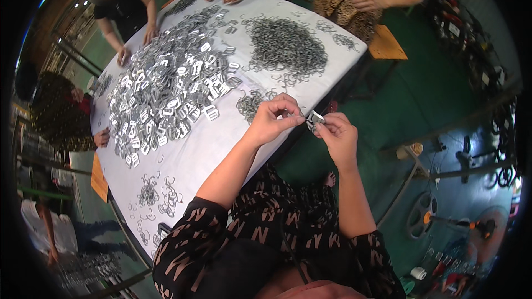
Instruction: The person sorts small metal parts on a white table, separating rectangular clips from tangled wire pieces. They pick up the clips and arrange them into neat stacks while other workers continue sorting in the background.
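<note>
1. Right hand (338, 135): fingers pinching metal buckle (315, 117), outside the table (194, 147) edge.
2. Left hand (271, 120): thumb and forefinger pinched together beside buckle; any held piece indeterminable.
3. Ring pile (249, 105): near left hand.
4. Floor (388, 105): green, right of table.

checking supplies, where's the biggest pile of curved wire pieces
Head view, upper middle: the pile lies on the white table, right of the buckle heap.

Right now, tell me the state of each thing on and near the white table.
Metal piece: held up, tilted.
Right hand: fingers pinching that piece.
Left hand: fingers pinched together beside it; contents unclear.
Flat buckles: loose, heaped.
Curved wires: loose, heaped.
White tabletop: partly covered by both heaps.
</note>
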